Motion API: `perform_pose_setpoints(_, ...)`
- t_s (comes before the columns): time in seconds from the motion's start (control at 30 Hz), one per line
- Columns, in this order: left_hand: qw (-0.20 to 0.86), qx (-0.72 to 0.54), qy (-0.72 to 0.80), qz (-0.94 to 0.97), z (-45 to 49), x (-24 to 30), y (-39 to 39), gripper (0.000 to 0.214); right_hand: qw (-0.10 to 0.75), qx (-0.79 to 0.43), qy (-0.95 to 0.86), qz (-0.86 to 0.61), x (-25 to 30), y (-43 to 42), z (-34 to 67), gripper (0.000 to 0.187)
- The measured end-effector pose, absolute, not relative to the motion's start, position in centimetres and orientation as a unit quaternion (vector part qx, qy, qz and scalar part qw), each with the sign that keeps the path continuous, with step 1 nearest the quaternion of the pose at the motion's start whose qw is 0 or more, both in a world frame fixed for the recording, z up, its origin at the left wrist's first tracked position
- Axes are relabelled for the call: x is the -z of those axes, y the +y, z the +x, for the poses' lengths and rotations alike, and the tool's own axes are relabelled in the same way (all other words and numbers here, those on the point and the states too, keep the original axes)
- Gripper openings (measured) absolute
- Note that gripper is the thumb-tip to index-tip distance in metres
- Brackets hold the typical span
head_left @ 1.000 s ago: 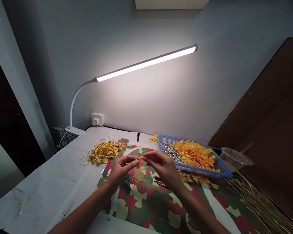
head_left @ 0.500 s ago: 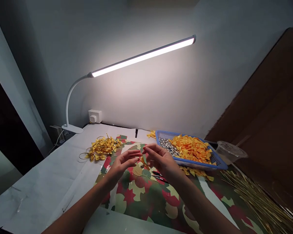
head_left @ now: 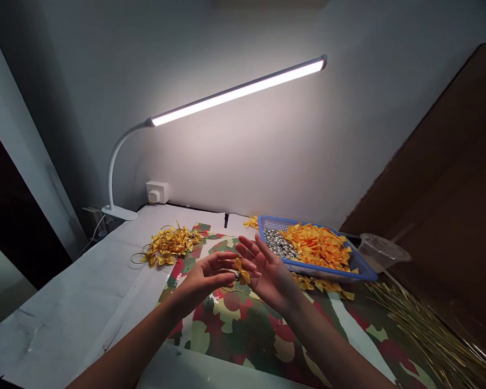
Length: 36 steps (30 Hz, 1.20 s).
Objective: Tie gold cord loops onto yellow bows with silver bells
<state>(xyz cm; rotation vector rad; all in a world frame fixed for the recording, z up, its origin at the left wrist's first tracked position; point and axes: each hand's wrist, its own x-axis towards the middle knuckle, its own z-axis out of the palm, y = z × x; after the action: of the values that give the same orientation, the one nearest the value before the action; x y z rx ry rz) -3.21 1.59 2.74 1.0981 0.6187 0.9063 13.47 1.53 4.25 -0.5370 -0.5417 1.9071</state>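
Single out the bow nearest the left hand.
The single bow between the left hand and right hand; the others lie in or near the blue basket, or in the heap left of it.

— Left hand (head_left: 210,274)?
— Fingers (head_left: 219,256) bent in toward the thumb (head_left: 222,280)!
— And the right hand (head_left: 276,282)?
— Spread, palm showing, fingertips (head_left: 243,241) tilted up! Both forearms (head_left: 140,335) angle inward, hands right up close together!

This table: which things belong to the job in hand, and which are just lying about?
Probably part of it:
yellow bow with a silver ball, at the left hand
blue basket of loose bows and silver pieces
pile of tied bows
gold strands
lit lamp

Likely just lying about:
clear tub
brown board
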Motion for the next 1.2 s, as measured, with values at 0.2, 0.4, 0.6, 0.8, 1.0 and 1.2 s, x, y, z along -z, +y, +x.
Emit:
perform_pose_setpoints(0.2,0.73,-0.415,0.263,0.474,-3.0,-2.8,1.5,0.046,0.501,-0.808,-0.211,-0.226,-3.9,1.5,13.3,0.029)
perform_pose_setpoints(0.4,0.715,-0.418,0.283,0.484,-2.8,-3.1,1.1,0.046,0.492,-0.811,-0.214,-0.233,-3.4,1.5,13.4,0.029)
perform_pose_setpoints(0.6,0.699,-0.425,0.306,0.487,-2.9,-3.0,1.2,0.036,0.498,-0.811,-0.207,-0.227,-3.6,1.4,13.3,0.03)
perform_pose_setpoints(0.8,0.704,-0.432,0.326,0.46,-2.9,-3.1,1.3,0.037,0.51,-0.807,-0.199,-0.22,-3.8,1.5,13.4,0.025)
perform_pose_setpoints(1.0,0.731,-0.403,0.335,0.436,-2.8,-3.1,1.2,0.041,0.515,-0.803,-0.197,-0.226,-3.6,1.5,13.4,0.026)
perform_pose_setpoints(1.2,0.737,-0.423,0.338,0.405,-2.7,-2.6,1.3,0.039,0.53,-0.775,-0.215,-0.268,-3.1,1.7,12.9,0.019)
